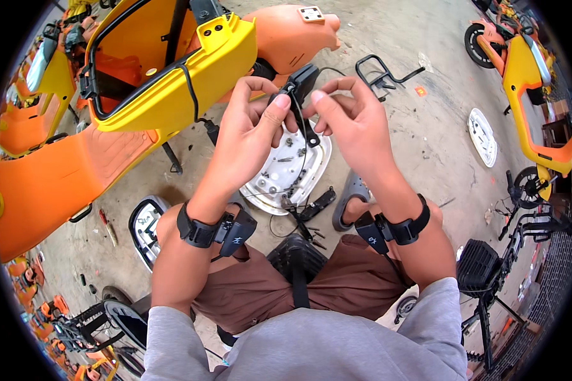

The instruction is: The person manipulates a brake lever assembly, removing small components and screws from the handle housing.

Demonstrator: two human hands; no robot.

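Observation:
In front of the scooter's rear, both my hands are raised around a black part [304,77] with a boxy upper end and a thin cable [306,162] hanging below it. The fingers of my left hand [251,130] close on its left side. My right hand [360,127] pinches at its right side, where its fingertips meet something too small to name. A black strip [312,137] with a hole hangs between the hands. Beneath them lies a white shell-shaped cover [319,166] holding several screws and small parts. A black piece with wires [319,204] rests at its near edge.
A yellow and orange scooter [203,82] stands close on the left. A black tubular rack [380,77] lies beyond the hands. Other white covers [482,140] lie at right and near left. A red-handled tool [108,227] is on the floor. More scooters [527,95] stand around.

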